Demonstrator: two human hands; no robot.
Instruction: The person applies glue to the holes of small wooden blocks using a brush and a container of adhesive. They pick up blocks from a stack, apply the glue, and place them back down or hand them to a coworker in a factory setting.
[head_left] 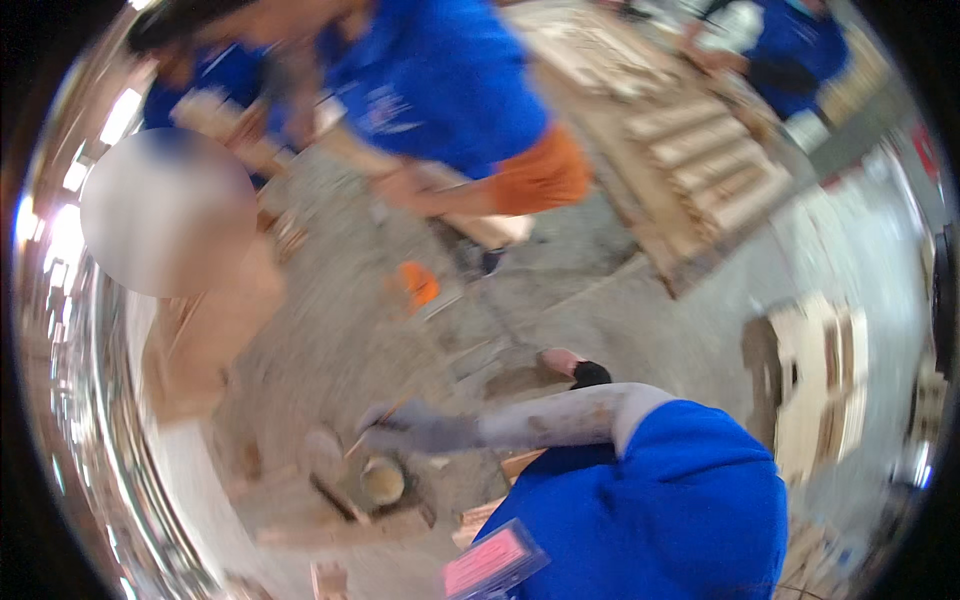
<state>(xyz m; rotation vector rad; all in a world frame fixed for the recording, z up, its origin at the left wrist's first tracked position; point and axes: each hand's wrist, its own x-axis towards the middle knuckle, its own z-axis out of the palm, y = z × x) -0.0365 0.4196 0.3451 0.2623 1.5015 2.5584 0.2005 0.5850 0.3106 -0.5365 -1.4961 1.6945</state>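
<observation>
My right arm, in a pale grey stained sleeve, reaches leftward from my blue shirt. Its gloved right hand [405,428] is closed around a thin tan stick [354,446], whose lower tip is blurred. Just below the hand stands a small round pot [383,481] with pale yellowish stuff in it. A dark, narrow tool [338,498] lies left of the pot. Near it is a pale, smeared shape [323,442] that I cannot make out. A long wooden piece [330,532] lies below the pot. My left hand does not show.
People in blue shirts [430,85] work at the top, one holding a wooden board [490,229]. A table [655,245] bears carved wooden parts. Pale wooden panels [800,385] stand at right. An orange thing [419,285] lies on the concrete floor. Another person [215,325] is at left.
</observation>
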